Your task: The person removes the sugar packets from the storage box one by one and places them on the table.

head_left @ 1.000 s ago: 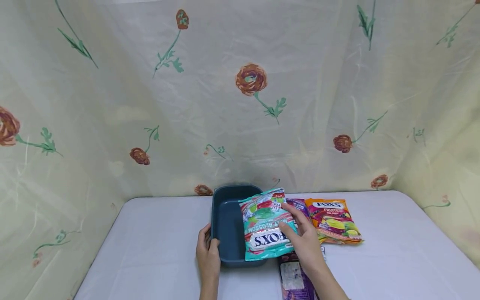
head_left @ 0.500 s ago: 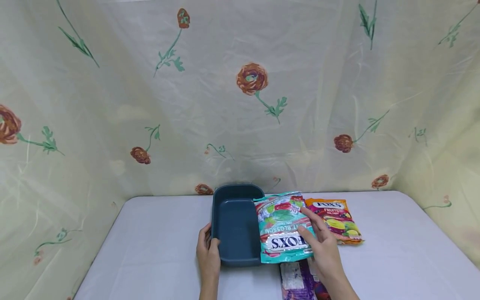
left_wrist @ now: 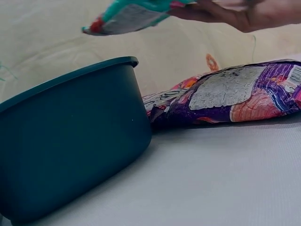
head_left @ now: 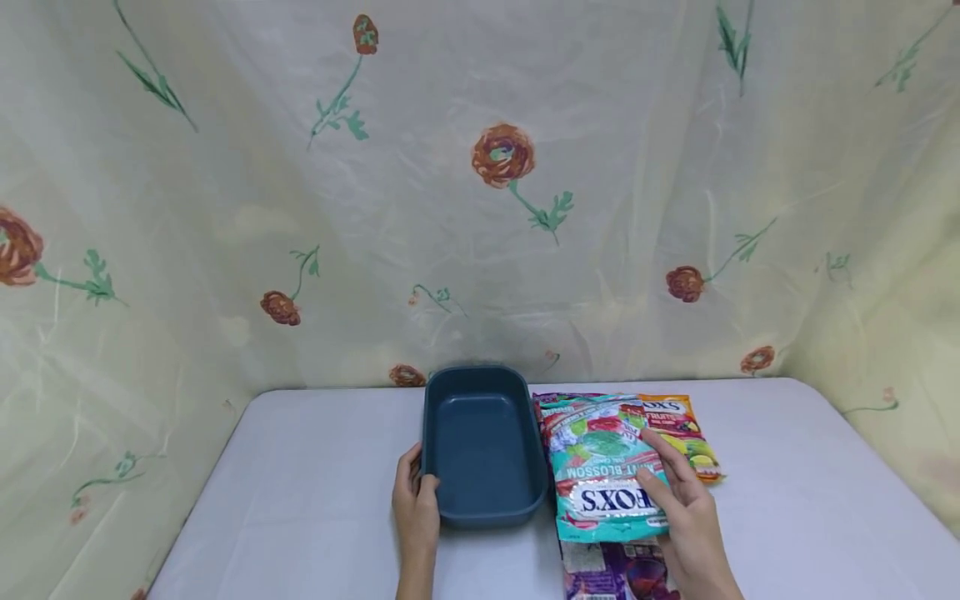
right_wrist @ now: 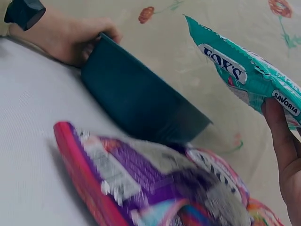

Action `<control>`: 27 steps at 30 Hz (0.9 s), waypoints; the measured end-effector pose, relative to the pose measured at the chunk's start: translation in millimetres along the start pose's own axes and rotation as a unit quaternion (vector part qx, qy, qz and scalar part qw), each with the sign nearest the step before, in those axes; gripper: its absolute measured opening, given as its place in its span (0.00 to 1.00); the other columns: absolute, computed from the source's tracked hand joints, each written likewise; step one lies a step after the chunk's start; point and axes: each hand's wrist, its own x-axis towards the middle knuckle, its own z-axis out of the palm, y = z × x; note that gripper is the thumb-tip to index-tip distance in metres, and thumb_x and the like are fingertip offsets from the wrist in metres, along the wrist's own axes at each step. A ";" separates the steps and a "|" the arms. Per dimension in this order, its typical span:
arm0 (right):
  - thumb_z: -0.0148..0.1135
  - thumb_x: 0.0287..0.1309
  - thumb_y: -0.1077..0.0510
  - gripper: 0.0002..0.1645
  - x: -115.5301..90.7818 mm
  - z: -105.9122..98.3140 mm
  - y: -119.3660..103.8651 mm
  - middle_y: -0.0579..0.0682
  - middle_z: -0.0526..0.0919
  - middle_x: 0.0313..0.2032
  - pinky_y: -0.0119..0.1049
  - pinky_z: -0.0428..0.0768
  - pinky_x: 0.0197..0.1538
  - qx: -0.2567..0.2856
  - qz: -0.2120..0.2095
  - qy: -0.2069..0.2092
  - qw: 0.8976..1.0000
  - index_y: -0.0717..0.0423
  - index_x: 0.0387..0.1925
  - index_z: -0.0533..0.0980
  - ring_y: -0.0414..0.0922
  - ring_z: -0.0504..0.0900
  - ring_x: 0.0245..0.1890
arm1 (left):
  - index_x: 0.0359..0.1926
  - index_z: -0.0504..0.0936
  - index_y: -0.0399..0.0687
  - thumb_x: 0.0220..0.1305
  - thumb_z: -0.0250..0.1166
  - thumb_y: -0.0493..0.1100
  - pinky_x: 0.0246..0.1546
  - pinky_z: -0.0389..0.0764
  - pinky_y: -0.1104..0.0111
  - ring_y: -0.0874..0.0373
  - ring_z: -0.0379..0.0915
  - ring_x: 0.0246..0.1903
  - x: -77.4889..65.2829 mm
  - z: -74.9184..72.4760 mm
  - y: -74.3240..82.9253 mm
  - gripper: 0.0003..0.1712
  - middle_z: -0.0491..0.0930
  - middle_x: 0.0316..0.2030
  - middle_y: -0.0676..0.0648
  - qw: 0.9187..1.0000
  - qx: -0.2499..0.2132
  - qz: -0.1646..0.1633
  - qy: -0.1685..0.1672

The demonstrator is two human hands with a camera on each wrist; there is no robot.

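My left hand [head_left: 417, 510] grips the left wall of a dark blue plastic bin [head_left: 486, 454], thumb over the rim and fingers along the outside. Nothing lies in the bin. My right hand [head_left: 692, 521] holds a teal Fox's Mint Blossom candy bag [head_left: 600, 454] by its right side, to the right of the bin. In the left wrist view the teal bag hangs in the air above the rim's height. Beneath it, purple candy bags [head_left: 618, 571] lie on the table, partly hidden by the teal one.
An orange Fox's Fruits candy bag [head_left: 701, 457] lies at the back right, partly covered in the head view. The white-covered table [head_left: 315, 492] meets a floral curtain [head_left: 600, 250] at its far edge and sides. A dark band [right_wrist: 26, 12] sits on the left wrist.
My right hand has carried the teal candy bag rightward, from above the bin to over the purple bags. My left hand and the bin have stayed in place.
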 end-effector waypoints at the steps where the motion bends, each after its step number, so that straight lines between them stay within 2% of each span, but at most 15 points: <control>1: 0.51 0.66 0.55 0.35 -1.8 -3.7 0.7 0.46 0.48 0.72 0.35 0.82 0.48 0.004 0.001 -0.002 1.000 0.42 0.72 0.53 0.32 0.79 0.51 | 0.60 0.72 0.42 0.52 0.49 0.29 0.58 0.70 0.54 0.47 0.69 0.59 -0.3 -0.3 0.0 0.30 0.73 0.58 0.40 1.000 0.000 -0.001 0.000; 5: 0.49 0.67 0.55 0.35 -7.1 -18.9 2.6 0.46 0.52 0.69 0.35 0.82 0.47 0.012 0.002 -0.002 1.000 0.41 0.72 0.51 0.34 0.80 0.50 | 0.60 0.71 0.41 0.53 0.49 0.29 0.59 0.69 0.52 0.47 0.68 0.60 -0.5 -0.6 0.5 0.30 0.72 0.59 0.39 1.000 0.000 -0.003 -0.002; 11: 0.50 0.67 0.56 0.36 -9.1 -46.0 2.3 0.47 0.47 0.71 0.30 0.82 0.47 0.018 0.001 0.020 1.000 0.41 0.72 0.50 0.30 0.78 0.50 | 0.61 0.70 0.40 0.53 0.49 0.29 0.60 0.69 0.52 0.47 0.68 0.60 0.3 0.9 -0.1 0.30 0.72 0.59 0.39 1.000 -0.006 -0.003 -0.004; 14: 0.52 0.66 0.57 0.37 -11.4 -64.2 4.5 0.43 0.59 0.68 0.29 0.82 0.47 0.028 -0.003 0.039 0.999 0.41 0.72 0.52 0.29 0.79 0.49 | 0.61 0.70 0.41 0.53 0.49 0.29 0.60 0.69 0.53 0.47 0.67 0.60 -0.5 1.0 -1.0 0.30 0.72 0.60 0.39 1.000 -0.008 -0.007 -0.008; 16: 0.53 0.65 0.58 0.36 -15.0 -77.7 7.2 0.35 0.69 0.60 0.31 0.83 0.44 0.034 -0.004 0.052 0.998 0.41 0.72 0.54 0.31 0.80 0.46 | 0.61 0.70 0.42 0.54 0.49 0.29 0.60 0.69 0.53 0.47 0.67 0.61 -1.3 0.7 -1.4 0.31 0.72 0.60 0.40 1.000 -0.007 -0.008 -0.010; 19: 0.55 0.63 0.58 0.35 -21.6 -97.9 10.8 0.25 0.78 0.47 0.34 0.84 0.40 0.039 0.018 0.078 0.996 0.37 0.69 0.58 0.34 0.83 0.41 | 0.61 0.70 0.43 0.54 0.49 0.30 0.59 0.69 0.53 0.47 0.68 0.60 -2.5 -0.5 -2.1 0.31 0.72 0.60 0.40 1.000 -0.003 -0.010 -0.010; 23: 0.58 0.61 0.56 0.34 -26.6 -118.4 12.8 0.23 0.80 0.40 0.33 0.84 0.35 0.038 0.059 0.116 0.991 0.28 0.65 0.62 0.33 0.83 0.36 | 0.61 0.70 0.43 0.54 0.50 0.30 0.58 0.71 0.52 0.47 0.68 0.60 -3.4 -1.5 -3.3 0.30 0.72 0.60 0.40 1.000 0.008 -0.009 -0.007; 27: 0.58 0.61 0.56 0.32 -27.1 -130.2 11.8 0.23 0.81 0.39 0.33 0.84 0.35 0.036 0.069 0.126 0.989 0.26 0.62 0.65 0.33 0.83 0.35 | 0.61 0.70 0.42 0.54 0.50 0.30 0.58 0.71 0.51 0.46 0.68 0.60 -3.0 -1.5 -4.0 0.30 0.72 0.60 0.39 1.000 0.011 -0.005 -0.006</control>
